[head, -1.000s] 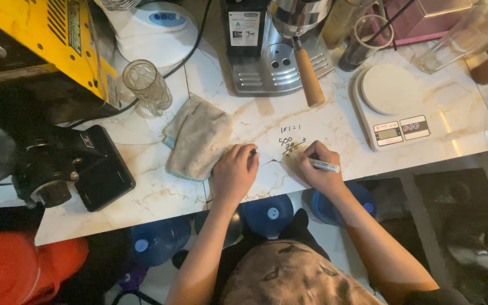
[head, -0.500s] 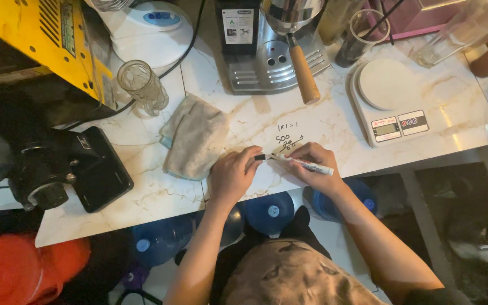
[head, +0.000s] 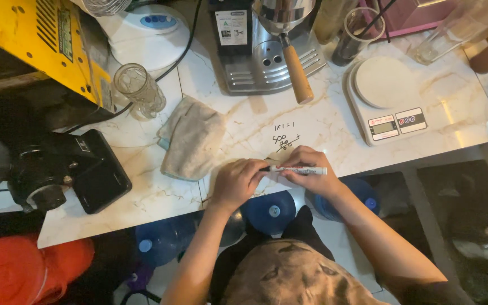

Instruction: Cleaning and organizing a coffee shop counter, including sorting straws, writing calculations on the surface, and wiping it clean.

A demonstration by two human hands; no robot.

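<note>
My right hand (head: 310, 169) holds a white marker pen (head: 299, 170) level over the near edge of the marble counter (head: 255, 118). My left hand (head: 237, 181) pinches the marker's dark tip end, where the cap sits. Both hands meet just below some handwritten figures (head: 283, 138) on the counter top. A crumpled grey cloth (head: 190, 138) lies to the left of my left hand.
An espresso machine (head: 266, 51) with a wooden-handled portafilter (head: 297, 73) stands at the back. A white kitchen scale (head: 385, 101) sits right. A glass jar (head: 138, 89), a yellow machine (head: 35, 45) and a black grinder (head: 57, 175) are left. Blue water jugs (head: 269, 212) stand below.
My right hand stopped writing on the counter and lifted the marker level. My left hand moved from flat on the counter to grip the marker's tip end.
</note>
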